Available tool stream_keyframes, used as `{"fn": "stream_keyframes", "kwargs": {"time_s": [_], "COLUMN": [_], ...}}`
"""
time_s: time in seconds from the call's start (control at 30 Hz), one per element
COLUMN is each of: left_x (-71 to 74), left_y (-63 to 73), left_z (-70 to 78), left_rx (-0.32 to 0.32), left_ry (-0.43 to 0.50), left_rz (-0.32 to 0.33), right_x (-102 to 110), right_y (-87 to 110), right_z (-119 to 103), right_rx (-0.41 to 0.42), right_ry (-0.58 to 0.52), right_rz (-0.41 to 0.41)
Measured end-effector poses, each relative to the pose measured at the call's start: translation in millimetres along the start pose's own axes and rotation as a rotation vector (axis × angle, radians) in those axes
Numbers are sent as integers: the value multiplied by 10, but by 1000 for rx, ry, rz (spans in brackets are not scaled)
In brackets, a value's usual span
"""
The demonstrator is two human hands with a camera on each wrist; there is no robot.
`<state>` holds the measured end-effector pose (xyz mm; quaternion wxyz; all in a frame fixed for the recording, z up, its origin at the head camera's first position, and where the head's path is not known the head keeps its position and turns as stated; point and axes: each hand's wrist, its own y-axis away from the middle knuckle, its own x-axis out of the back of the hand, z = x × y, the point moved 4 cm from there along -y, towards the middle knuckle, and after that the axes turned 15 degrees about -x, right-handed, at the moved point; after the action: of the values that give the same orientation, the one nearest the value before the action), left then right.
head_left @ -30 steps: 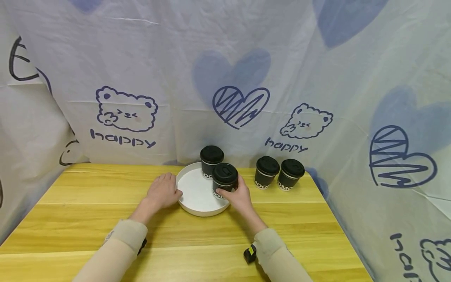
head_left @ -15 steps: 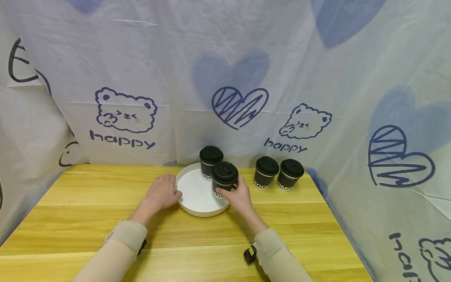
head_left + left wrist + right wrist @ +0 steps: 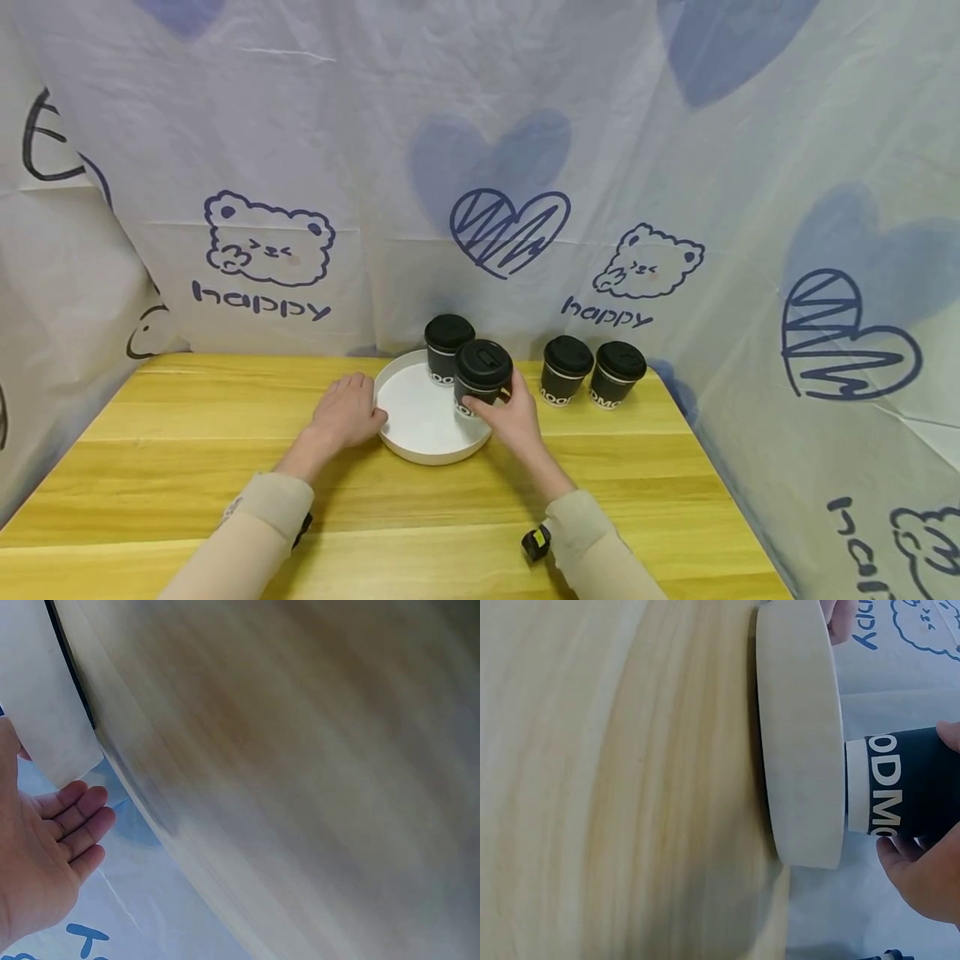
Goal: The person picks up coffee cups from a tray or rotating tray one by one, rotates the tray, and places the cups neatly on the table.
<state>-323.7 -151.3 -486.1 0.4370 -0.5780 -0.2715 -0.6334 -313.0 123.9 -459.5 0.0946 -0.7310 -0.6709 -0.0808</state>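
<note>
A round white tray (image 3: 422, 425) lies on the wooden table. My left hand (image 3: 348, 410) is at its left rim, thumb over the edge and fingers outside; in the left wrist view the fingers (image 3: 79, 817) bend beside the tray wall (image 3: 49, 697). My right hand (image 3: 517, 417) grips a black lidded paper coffee cup (image 3: 482, 371) with white lettering, thumb on its near side. In the right wrist view the base of this coffee cup (image 3: 885, 784) shows just above the tray's rim (image 3: 802, 742). Behind it another lidded cup (image 3: 448, 337) stands on the tray, partly hidden.
Two more black lidded cups, a nearer-left one (image 3: 566, 371) and a right one (image 3: 618, 373), stand side by side on the table (image 3: 420, 517) right of the tray. A patterned white cloth (image 3: 390, 167) hangs close behind the table's back edge.
My right hand has raised the gripped coffee cup slightly and shifted it a little right. My left hand stays at the tray's rim.
</note>
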Motion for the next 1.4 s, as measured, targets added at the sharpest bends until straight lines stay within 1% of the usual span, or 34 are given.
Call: {"fn": "stream_keyframes", "kwargs": {"time_s": [0.27, 0.47, 0.77, 1.0, 1.2, 1.3, 1.4], "left_x": [4, -3, -11, -3, 18, 21, 21], "left_y": [-3, 3, 3, 7, 9, 10, 9], "left_z": [8, 14, 10, 9, 27, 36, 39], "left_rx": [1, -2, -6, 6, 2, -1, 0], "left_ry": [-1, -4, -7, -5, -4, -6, -6], "left_rz": [-1, -7, 7, 4, -1, -5, -7], "right_x": [81, 134, 259, 347, 404, 431, 464], "right_y": [33, 75, 103, 110, 113, 168, 268], "right_z": [-54, -80, -47, -42, -6, -60, -188], "right_rx": [8, 32, 18, 24, -1, -11, -12], "right_ry": [-6, -4, 19, -13, -31, -35, -29], "right_rz": [24, 29, 39, 52, 72, 70, 64]}}
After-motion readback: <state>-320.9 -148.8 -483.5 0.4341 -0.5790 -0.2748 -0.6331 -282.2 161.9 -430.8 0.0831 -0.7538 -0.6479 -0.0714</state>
